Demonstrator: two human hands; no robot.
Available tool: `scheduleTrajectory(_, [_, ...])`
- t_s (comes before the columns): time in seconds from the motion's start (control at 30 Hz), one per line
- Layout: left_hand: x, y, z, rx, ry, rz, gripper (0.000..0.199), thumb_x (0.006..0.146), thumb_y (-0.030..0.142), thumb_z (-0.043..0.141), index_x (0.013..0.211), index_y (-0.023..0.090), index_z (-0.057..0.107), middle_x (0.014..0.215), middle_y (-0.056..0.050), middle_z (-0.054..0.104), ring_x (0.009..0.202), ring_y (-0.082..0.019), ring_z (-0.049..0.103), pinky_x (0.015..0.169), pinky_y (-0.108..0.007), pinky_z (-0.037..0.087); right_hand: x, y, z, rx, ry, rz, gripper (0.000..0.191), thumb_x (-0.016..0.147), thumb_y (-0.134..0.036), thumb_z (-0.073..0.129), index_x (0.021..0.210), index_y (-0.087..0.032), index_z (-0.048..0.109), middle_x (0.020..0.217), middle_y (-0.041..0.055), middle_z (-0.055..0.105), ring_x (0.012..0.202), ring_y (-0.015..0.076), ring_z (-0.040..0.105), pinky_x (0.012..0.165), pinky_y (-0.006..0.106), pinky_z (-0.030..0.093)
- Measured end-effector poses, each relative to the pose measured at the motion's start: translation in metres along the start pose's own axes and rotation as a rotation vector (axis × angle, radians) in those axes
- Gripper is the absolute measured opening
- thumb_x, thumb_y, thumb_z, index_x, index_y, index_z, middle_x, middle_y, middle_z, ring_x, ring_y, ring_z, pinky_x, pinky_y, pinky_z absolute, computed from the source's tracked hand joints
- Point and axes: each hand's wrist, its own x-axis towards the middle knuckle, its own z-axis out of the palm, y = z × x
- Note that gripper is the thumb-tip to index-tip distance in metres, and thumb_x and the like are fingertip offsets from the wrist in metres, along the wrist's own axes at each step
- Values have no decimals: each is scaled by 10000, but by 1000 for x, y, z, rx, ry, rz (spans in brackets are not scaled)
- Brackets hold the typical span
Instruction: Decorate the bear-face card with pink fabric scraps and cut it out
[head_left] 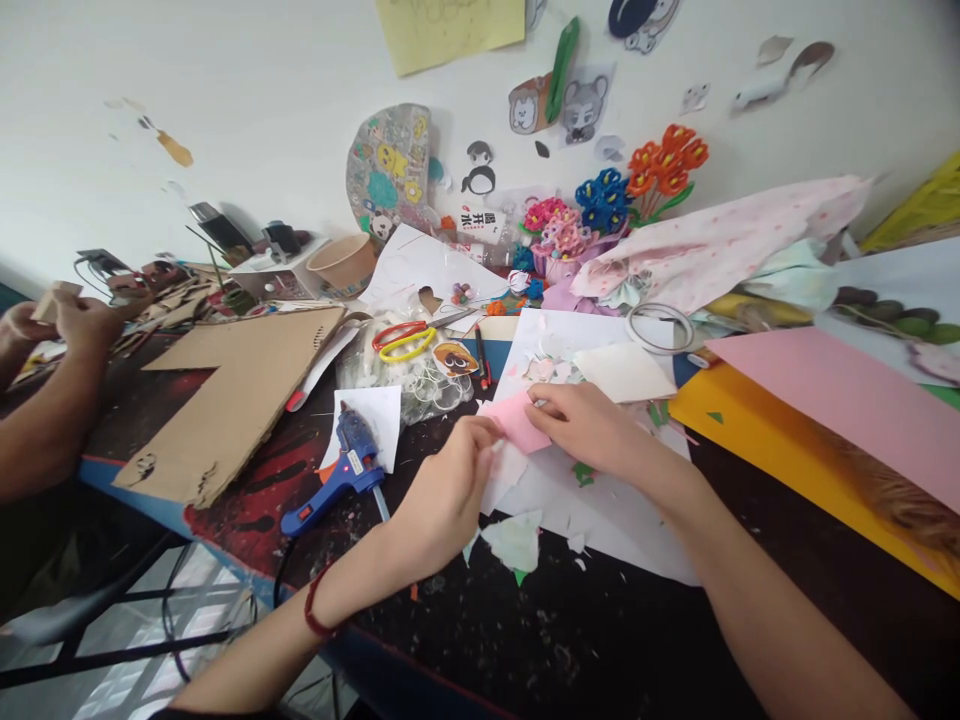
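A small pink paper piece (pixel 519 424) is held between my two hands above white sheets on the dark table. My left hand (pixel 450 490), with a dark red cord on the wrist, pinches the paper's left edge. On the paper's upper right side, the fingers of my right hand (pixel 589 425) are closed. A white sheet (pixel 626 372) lies just behind my right hand. Pale green and white scraps (pixel 514 541) are scattered in front of the pink paper. Left of my left hand, a blue glue gun (pixel 349 465) rests partly on white paper.
Scissors (pixel 409 342) lie on a clear plastic bag behind the glue gun. Cut cardboard (pixel 232 400) covers the left side. Another person's hands (pixel 79 315) hold something at far left. Tape roll (pixel 660 328), pink sheet (pixel 832 395) and yellow sheet (pixel 739 430) are at right.
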Motion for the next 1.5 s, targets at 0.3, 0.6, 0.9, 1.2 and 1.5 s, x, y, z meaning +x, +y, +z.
scheduleTrajectory(0.3, [1,-7,-5,-517,233,-206,139,1033,344,365,966,227,401,1195,-50,563,1176,-197,613,1059,-413,445,-1,-1,1,8,-4,7,316,908,-242,457,651,-214,274,509,-62,362,508,110,318,531,309,194])
scheduleTrajectory(0.6, [-2,-4,0,48,77,8,65,1023,224,315,1049,222,374,1227,-112,542,1033,-218,622,822,-383,497,0,-2,1,-9,2,2,321,905,-238,466,639,-211,289,522,-59,362,529,115,336,543,304,207])
scheduleTrajectory(0.9, [15,-12,2,299,-37,284,106,1001,143,284,1016,194,375,1138,-125,549,990,-211,557,849,-383,489,-1,-1,1,-8,3,-7,324,903,-231,465,638,-212,281,522,-57,365,532,118,327,543,306,194])
scheduleTrajectory(1.2, [26,-5,-10,-308,15,-222,183,1030,340,309,972,211,425,1058,-79,632,1027,-195,608,910,-392,471,0,1,1,0,1,-9,302,904,-265,457,638,-212,323,525,-48,411,512,116,364,532,304,206])
scheduleTrajectory(1.5, [12,-6,-13,-228,228,-203,155,1035,340,325,1031,210,410,1135,-69,563,1027,-183,648,940,-396,456,-2,-1,0,12,7,-20,296,940,-322,464,666,-216,429,521,-56,444,508,117,369,524,299,241])
